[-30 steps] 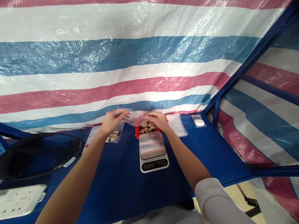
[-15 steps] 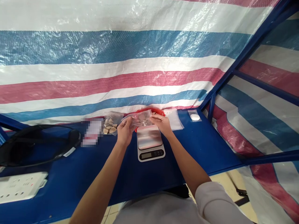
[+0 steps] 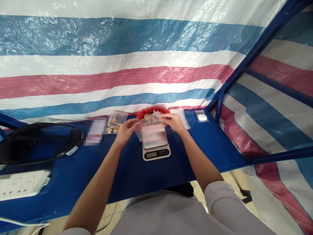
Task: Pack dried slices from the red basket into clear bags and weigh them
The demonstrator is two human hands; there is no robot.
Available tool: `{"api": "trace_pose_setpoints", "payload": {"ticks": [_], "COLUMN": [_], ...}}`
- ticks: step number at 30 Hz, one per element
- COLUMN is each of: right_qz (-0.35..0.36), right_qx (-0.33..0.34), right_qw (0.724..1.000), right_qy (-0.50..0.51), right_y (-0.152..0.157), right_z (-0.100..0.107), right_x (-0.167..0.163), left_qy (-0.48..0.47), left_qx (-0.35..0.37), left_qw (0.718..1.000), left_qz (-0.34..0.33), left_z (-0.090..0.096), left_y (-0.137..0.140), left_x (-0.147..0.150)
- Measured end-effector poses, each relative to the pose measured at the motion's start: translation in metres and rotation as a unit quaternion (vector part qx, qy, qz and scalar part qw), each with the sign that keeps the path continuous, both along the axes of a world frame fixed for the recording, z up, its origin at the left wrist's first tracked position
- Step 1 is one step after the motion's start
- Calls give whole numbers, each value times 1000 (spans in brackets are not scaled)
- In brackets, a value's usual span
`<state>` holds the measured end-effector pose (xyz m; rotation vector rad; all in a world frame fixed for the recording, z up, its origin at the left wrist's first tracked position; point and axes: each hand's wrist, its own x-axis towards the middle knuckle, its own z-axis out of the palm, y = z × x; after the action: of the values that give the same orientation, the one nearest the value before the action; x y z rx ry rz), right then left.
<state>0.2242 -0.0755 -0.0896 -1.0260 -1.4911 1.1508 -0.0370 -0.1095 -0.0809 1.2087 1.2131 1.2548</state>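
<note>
Between my two hands is a clear plastic zip bag (image 3: 149, 125), held over the back of a digital kitchen scale (image 3: 156, 142). My left hand (image 3: 127, 130) pinches its left side, and my right hand (image 3: 173, 120) pinches its upper right corner. Through the film I see brownish pieces, but I cannot tell whether they lie inside the bag or behind it. Just behind the scale stands a red basket (image 3: 140, 114) with pale dried slices in it. Left of my left hand lies a filled zip bag (image 3: 112, 124) of similar slices.
Flat clear bags (image 3: 183, 118) lie right of my right hand, and a small bag with a white round item (image 3: 201, 117) sits farther right. At left are a blurred-out card (image 3: 96, 131), a black headset-like strap (image 3: 49, 125) and a white power strip (image 3: 23, 184). Blue frame bars (image 3: 220, 104) edge the table.
The bag has gone from stretched sideways to hanging more upright and spread over the scale. My hands have moved slightly apart, and the camera view has shifted a little.
</note>
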Motion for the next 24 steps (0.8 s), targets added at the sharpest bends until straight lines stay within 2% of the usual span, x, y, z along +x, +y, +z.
{"api": "trace_pose_setpoints", "payload": {"ticks": [4,7,10,12,15,17,19,22,24], "right_qz": [38,46,48,31,-37,-79,-96,-86,-73], "right_qx": [39,83,110,112,98,61,-8,-99,-111], "right_qw": [996,989,985,987,993,995,995,990,989], "right_qy": [-69,-115,-126,-113,-59,-14,18,47,66], "right_y": [-1,0,2,3,0,-4,-8,-12,-13], "right_z": [12,17,14,8,-3,-11,-16,-20,-22], "right_x": [-1,-6,-9,-9,-8,-9,-11,-16,-18], "left_qy": [196,248,186,123,29,-30,-80,-125,-126], "left_qx": [47,29,12,6,0,10,24,24,20], "left_qw": [978,956,965,980,994,998,996,992,992], "left_qz": [-59,-150,-184,-159,-102,-59,-20,3,7], "left_z": [28,42,39,30,11,-1,-11,-21,-22], "left_y": [8,14,17,16,12,8,4,-3,-5], "left_x": [2,12,21,24,29,33,40,51,55]}}
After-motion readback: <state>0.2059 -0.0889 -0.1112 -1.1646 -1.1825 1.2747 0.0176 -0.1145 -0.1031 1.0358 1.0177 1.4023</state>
